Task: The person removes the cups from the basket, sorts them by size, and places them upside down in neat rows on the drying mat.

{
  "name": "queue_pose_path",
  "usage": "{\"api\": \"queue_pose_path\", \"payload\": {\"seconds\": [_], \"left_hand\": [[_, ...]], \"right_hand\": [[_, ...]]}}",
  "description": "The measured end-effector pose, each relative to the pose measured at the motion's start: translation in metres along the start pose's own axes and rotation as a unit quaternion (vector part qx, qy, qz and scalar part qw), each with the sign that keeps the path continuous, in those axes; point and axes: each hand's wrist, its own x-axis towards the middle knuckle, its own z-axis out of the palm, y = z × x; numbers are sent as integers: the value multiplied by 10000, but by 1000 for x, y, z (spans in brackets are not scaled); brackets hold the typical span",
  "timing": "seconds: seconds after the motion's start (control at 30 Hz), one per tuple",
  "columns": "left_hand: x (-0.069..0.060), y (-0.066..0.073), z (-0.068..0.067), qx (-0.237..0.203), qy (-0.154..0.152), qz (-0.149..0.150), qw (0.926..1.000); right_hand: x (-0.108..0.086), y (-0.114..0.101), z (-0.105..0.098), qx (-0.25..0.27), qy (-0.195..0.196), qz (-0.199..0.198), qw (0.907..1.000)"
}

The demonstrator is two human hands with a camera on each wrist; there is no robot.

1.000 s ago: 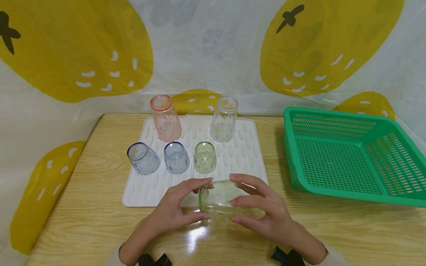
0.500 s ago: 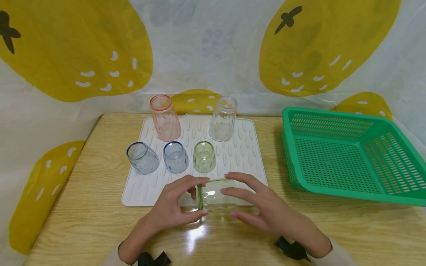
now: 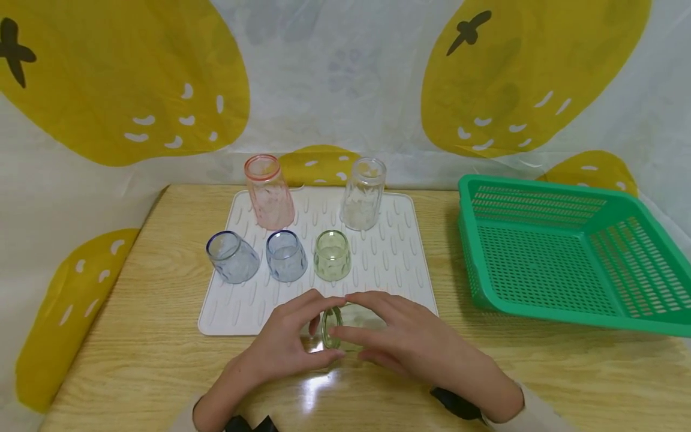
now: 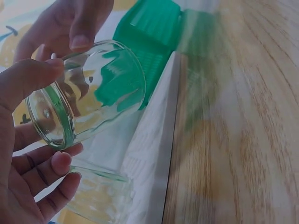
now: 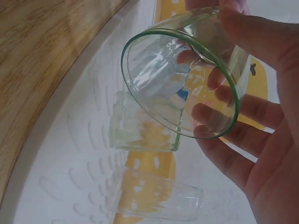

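A pale green drinking glass (image 3: pixel 352 318) lies sideways between my two hands, over the front edge of the white drying mat. My left hand (image 3: pixel 291 333) pinches its left end, thumb on one side and fingertips on the other. My right hand (image 3: pixel 402 333) holds the glass from the right, its fingers reaching over the side and hiding much of it. In the left wrist view the thick green base (image 4: pixel 60 116) is by my left fingers. In the right wrist view the glass's wide mouth (image 5: pixel 180 84) faces the camera, with my right fingers (image 5: pixel 257 135) bent around it.
The white mat (image 3: pixel 232 312) bears a small green glass (image 3: pixel 332 258), two blue-rimmed glasses (image 3: pixel 286 258) (image 3: pixel 237 261), a tall pink glass (image 3: pixel 271 201) and a tall clear glass (image 3: pixel 363 201). A green basket (image 3: pixel 486 288) stands at the right on the wooden table (image 3: pixel 124 312).
My right hand has slid left along the glass, close to my left fingertips. The glass has turned slightly, so its left end shows as a ring. The standing glasses have not moved.
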Motion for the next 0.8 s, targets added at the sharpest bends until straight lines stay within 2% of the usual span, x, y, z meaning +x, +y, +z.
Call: {"api": "queue_pose_path", "payload": {"seconds": [0.23, 0.43, 0.67, 0.8], "left_hand": [[0, 1, 3, 475, -57, -122, 9988], [-2, 3, 7, 873, -107, -233, 9958], [-6, 2, 2, 869, -256, -398, 9951], [-10, -1, -6, 804, -233, -517, 9952]], "right_hand": [[-4, -2, 8, -278, -89, 280, 9992], [-6, -1, 16, -302, 89, 206, 9993], [-7, 4, 21, -115, 350, 110, 9993], [-11, 9, 19, 194, 524, 296, 9980]]}}
